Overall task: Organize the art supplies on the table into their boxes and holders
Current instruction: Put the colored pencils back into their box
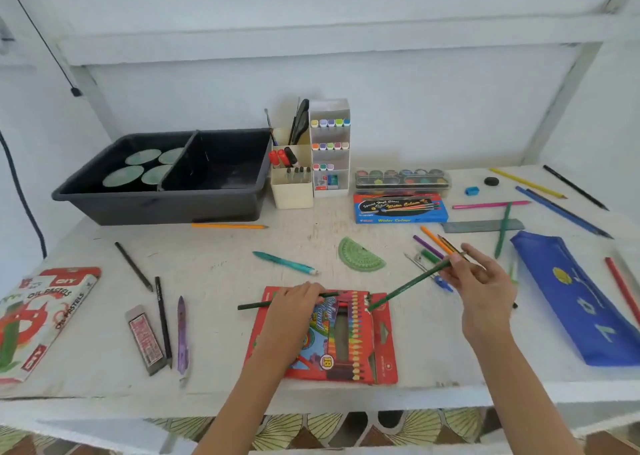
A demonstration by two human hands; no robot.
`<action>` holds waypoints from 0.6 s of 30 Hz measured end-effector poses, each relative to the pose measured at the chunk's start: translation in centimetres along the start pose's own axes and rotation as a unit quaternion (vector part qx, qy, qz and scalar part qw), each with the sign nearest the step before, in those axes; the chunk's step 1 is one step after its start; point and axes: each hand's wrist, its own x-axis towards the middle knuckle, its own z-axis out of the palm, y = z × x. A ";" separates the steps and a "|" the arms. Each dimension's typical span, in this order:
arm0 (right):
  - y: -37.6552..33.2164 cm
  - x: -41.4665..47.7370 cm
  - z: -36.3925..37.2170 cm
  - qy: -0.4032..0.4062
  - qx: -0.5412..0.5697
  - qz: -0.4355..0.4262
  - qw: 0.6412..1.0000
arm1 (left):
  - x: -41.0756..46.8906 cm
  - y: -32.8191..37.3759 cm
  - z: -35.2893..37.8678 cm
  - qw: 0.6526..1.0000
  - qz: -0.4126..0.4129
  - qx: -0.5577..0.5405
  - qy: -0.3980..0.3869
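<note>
A red colour pencil box (349,347) lies flat at the table's front centre. My left hand (294,302) rests on its upper left corner and grips a dark green pencil (254,305) lying across the box top. My right hand (479,286) pinches another green pencil (408,286), slanted with its tip touching the box's upper right corner. Loose purple, orange and green pencils (431,245) lie just behind my right hand. A cream desk holder (294,186) with markers stands at the back centre.
A black divided bin (162,196) sits back left. An oil pastels box (38,319), a lead case (145,338) and black pencils lie left. A watercolour box (400,208), paint palette (403,177), protractor (360,255), ruler (481,226), blue pouch (578,298) and scattered pencils fill the right.
</note>
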 end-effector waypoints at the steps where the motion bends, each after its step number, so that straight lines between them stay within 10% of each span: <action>1: 0.2 -0.2 -0.8 0.009 -0.004 0.000 1.000 | -0.2 0.0 0.2 1.000 0.004 -0.008 0.016; 11: 2.9 -4.8 -1.5 0.040 -0.040 0.062 0.996 | -0.1 0.4 -0.3 0.994 -0.045 -0.096 0.037; 18: 5.0 -8.2 0.4 -0.008 -0.302 -0.058 0.951 | 0.0 0.9 -0.7 0.994 -0.058 -0.095 0.011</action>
